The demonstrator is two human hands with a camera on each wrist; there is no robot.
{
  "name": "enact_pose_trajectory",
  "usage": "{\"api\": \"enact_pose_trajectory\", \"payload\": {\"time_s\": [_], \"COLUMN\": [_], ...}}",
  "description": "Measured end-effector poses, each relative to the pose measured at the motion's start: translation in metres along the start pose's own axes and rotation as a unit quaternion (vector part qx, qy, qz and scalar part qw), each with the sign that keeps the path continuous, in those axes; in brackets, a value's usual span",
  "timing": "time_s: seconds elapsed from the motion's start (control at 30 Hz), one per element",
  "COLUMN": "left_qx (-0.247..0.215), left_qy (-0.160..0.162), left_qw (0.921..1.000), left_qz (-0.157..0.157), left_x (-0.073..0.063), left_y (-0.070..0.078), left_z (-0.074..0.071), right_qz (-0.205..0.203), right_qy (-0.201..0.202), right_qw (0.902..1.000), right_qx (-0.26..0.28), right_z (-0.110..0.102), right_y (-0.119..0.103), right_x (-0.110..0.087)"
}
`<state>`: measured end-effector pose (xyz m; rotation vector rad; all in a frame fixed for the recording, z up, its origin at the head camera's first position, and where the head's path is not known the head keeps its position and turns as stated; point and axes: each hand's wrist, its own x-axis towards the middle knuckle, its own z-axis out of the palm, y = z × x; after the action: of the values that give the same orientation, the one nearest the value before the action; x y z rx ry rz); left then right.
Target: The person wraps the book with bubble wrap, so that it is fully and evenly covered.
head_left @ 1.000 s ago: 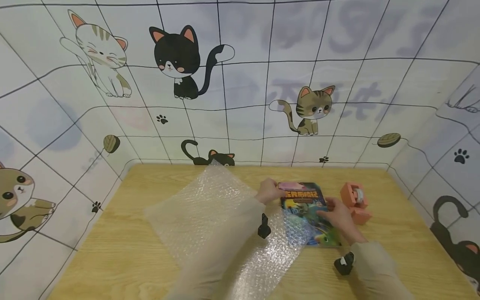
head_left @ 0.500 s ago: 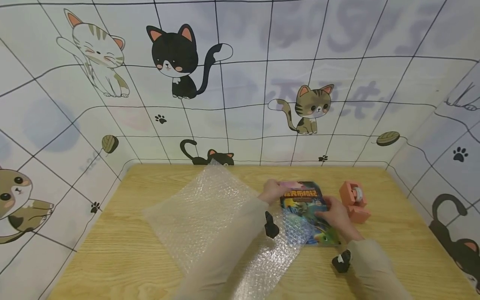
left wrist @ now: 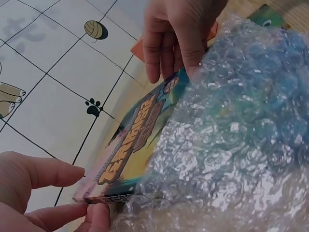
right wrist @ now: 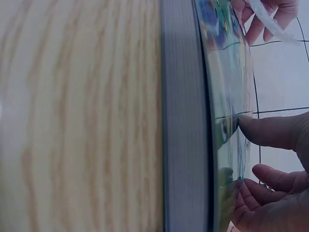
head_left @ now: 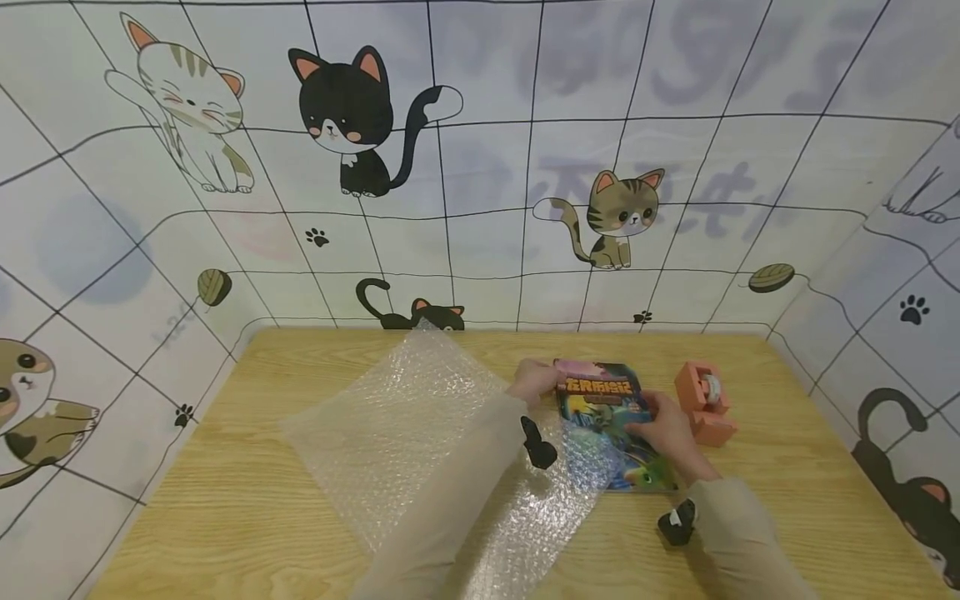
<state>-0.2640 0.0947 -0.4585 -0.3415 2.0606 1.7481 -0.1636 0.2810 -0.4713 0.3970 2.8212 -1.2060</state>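
A thick book (head_left: 600, 393) with a colourful cover and orange title lettering lies on the right part of the table. My left hand (head_left: 534, 380) is at its far left corner; in the left wrist view, the thumb is over that corner and the fingers (left wrist: 99, 217) are beneath it. At the right edge, my right hand (head_left: 670, 429) grips the book, thumb on the cover. The right wrist view shows the grey page block (right wrist: 186, 116) side-on. A sheet of bubble wrap (head_left: 420, 392) overlaps the book's lower left part.
An orange tape dispenser (head_left: 705, 402) with a roll in it stands just right of the book. The wooden table (head_left: 247, 500) meets a wall (head_left: 487, 242) covered in cat drawings at the back. Black wrist cameras sit by both sleeves.
My left hand first shifts slightly right along the book's far left corner, then back left, its thumb covering less of the cover now. The right hand keeps its place; book and bubble wrap look almost unchanged.
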Motion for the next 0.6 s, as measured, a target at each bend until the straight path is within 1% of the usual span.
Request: {"api": "enact_pose_trajectory", "payload": {"time_s": [0.13, 0.2, 0.27, 0.37, 0.47, 0.53, 0.6], "left_qx": [-0.014, -0.026, -0.034, -0.042, -0.036, -0.032, -0.029], "left_qy": [-0.003, -0.012, -0.029, -0.066, -0.095, -0.103, -0.103], "left_qw": [0.9999, 0.9996, 0.9989, 0.9968, 0.9945, 0.9937, 0.9934], "left_qz": [0.001, 0.006, 0.008, 0.012, 0.023, 0.032, 0.041], "left_x": [-0.0016, -0.0028, -0.0037, -0.0042, -0.0038, -0.0034, -0.0031], "left_y": [0.0020, 0.0027, 0.0030, 0.0027, 0.0013, -0.0005, -0.0022], "left_z": [0.0034, 0.0052, 0.0065, 0.0066, 0.0062, 0.0067, 0.0082], "right_qz": [0.001, 0.006, 0.011, 0.012, 0.018, 0.024, 0.027], "right_qy": [-0.004, -0.003, -0.002, -0.001, -0.006, -0.008, -0.007], "right_qw": [0.9999, 0.9998, 0.9997, 0.9995, 0.9991, 0.9987, 0.9984], "right_qx": [0.012, 0.017, 0.024, 0.030, 0.038, 0.045, 0.049], "right_z": [-0.0014, -0.0026, -0.0036, -0.0052, -0.0059, -0.0058, -0.0056], "right_y": [0.0014, 0.0019, 0.0027, 0.0038, 0.0049, 0.0060, 0.0073], "right_x": [-0.0016, -0.0025, -0.0032, -0.0027, -0.0024, -0.0022, -0.0018]}}
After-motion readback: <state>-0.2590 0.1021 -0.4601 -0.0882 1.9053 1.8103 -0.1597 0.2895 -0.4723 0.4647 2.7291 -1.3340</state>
